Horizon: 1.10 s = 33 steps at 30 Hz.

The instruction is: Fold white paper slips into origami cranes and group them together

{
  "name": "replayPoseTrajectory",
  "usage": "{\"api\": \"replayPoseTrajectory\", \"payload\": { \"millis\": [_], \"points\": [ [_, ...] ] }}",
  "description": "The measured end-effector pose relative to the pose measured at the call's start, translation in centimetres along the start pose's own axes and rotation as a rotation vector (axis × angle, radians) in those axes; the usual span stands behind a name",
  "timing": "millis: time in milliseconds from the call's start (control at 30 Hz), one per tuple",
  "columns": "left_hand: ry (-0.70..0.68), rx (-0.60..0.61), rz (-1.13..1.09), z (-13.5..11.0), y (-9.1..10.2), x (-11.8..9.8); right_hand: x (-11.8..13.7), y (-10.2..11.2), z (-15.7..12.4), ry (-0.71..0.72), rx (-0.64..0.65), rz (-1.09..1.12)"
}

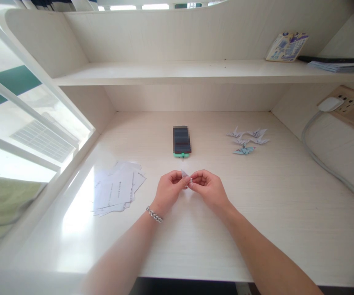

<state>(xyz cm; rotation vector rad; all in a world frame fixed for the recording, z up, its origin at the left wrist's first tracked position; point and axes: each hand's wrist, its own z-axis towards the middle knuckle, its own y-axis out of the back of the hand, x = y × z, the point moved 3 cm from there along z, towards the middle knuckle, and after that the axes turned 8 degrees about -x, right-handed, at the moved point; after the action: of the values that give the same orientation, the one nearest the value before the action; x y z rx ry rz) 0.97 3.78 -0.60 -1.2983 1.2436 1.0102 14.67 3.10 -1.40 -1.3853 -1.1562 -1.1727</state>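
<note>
Between my fingertips, over the middle of the desk, is a small folded piece of white paper [184, 174]. My left hand [173, 186], with a silver chain bracelet [154, 214] on its wrist, pinches the paper from the left. From the other side my right hand [208, 186] pinches it with thumb and index finger. Most of the paper is hidden by the fingers, so its full shape cannot be made out. Several folded paper cranes [250, 137] sit to the right, white ones behind a light blue one [243, 150].
Loose printed paper sheets [114, 188] lie in a pile at the left. A blurred dark phone-like device [182, 140] on a green stand [181, 155] is just beyond my hands. A shelf [171, 69] crosses the back; a charger cable [321, 157] hangs from the right wall socket [353, 107].
</note>
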Motion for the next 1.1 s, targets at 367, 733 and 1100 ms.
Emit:
{"api": "replayPoseTrajectory", "payload": {
  "millis": [367, 733, 1100],
  "points": [
    [0.043, -0.008, -0.074, 0.31, 0.45, 0.26, -0.25, -0.23, -0.16, 0.013, 0.087, -0.091],
    [0.043, 0.011, -0.067, 0.08, 0.24, 0.14, -0.03, 0.01, -0.09, 0.067, 0.038, -0.106],
    [0.056, 0.013, -0.090, 0.03, 0.18, -0.02, -0.03, -0.12, -0.23, 0.099, -0.017, -0.078]
  ]
}}
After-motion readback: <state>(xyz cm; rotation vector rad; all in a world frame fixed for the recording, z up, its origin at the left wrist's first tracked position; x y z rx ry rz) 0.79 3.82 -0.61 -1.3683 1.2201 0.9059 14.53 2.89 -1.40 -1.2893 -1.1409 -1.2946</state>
